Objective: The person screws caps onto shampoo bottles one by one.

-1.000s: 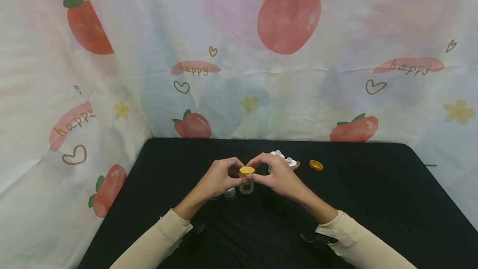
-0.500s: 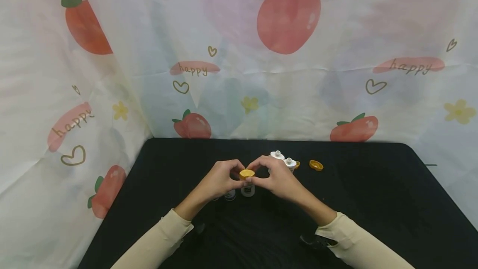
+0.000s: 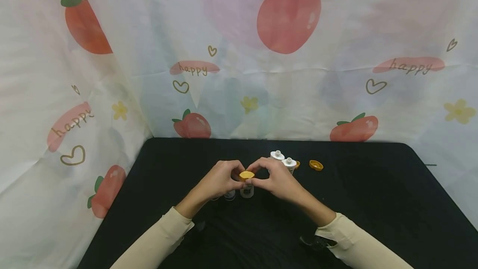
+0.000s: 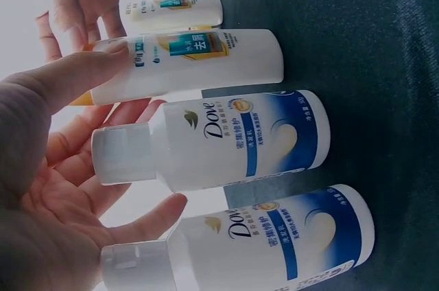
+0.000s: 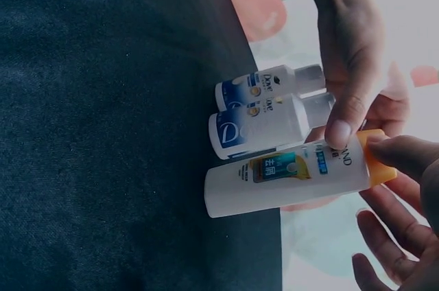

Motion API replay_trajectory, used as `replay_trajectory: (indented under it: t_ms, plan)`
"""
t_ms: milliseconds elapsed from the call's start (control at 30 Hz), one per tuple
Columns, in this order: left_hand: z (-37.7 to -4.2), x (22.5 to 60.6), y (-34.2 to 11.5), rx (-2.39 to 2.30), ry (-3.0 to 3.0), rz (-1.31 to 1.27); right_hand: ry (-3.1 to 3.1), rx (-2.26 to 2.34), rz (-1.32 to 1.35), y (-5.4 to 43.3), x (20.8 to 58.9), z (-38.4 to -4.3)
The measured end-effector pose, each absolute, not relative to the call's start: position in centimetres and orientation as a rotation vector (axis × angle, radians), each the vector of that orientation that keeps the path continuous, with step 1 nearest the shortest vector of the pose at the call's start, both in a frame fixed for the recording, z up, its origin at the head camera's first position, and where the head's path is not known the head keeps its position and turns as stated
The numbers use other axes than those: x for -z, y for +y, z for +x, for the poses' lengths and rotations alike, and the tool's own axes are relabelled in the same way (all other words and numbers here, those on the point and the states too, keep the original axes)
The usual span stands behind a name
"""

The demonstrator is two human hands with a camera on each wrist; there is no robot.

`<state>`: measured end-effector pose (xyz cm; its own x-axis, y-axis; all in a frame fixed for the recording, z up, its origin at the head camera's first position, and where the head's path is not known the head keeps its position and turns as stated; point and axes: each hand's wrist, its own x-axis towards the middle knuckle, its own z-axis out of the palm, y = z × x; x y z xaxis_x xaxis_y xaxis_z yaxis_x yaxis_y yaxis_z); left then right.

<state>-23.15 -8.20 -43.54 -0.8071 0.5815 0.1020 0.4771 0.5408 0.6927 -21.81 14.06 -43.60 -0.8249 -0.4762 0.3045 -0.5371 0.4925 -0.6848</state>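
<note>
A white shampoo bottle (image 3: 247,191) with a green-and-gold label and a yellow cap (image 3: 246,176) stands at the middle of the table, between both hands. My left hand (image 3: 221,177) grips its upper body, the thumb lying across the label side in the left wrist view. From the other side my right hand (image 3: 277,176) pinches the yellow cap, thumb on its near face in the right wrist view. Two white Dove bottles, one nearer the held bottle (image 4: 240,140) and one farther off (image 4: 274,250), stand to its left with their caps on, partly behind my left hand in the head view.
Behind my right hand stand two white bottles, one farther back (image 3: 277,155) and one nearer (image 3: 289,162), their bare nozzles showing. One yellow cap (image 3: 315,165) lies to their right, another (image 3: 297,164) close beside them. A printed curtain (image 3: 231,53) hangs behind the black table (image 3: 373,202).
Both hands and the cap have sunk slightly toward the table, and the cap has turned a little. The bottle's base shifted slightly; both hands keep their hold.
</note>
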Motion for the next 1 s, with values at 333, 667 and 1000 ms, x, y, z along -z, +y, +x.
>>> replay_trajectory:
  t_ms: [333, 667, 1000]
  plan:
    - [-23.0, 43.4, -8.2, -1.077, 2.650, 0.902, -2.675, -1.266, 0.873, 14.1, 43.7, -21.8]
    - [-22.9, 43.3, -8.2, -1.061, 2.644, 0.896, -2.690, -1.295, 0.909, 14.4, 43.2, -21.9]
    - [-22.7, 42.9, -7.9, -1.077, 2.604, 0.914, -2.682, -1.320, 0.877, 15.7, 41.6, -21.7]
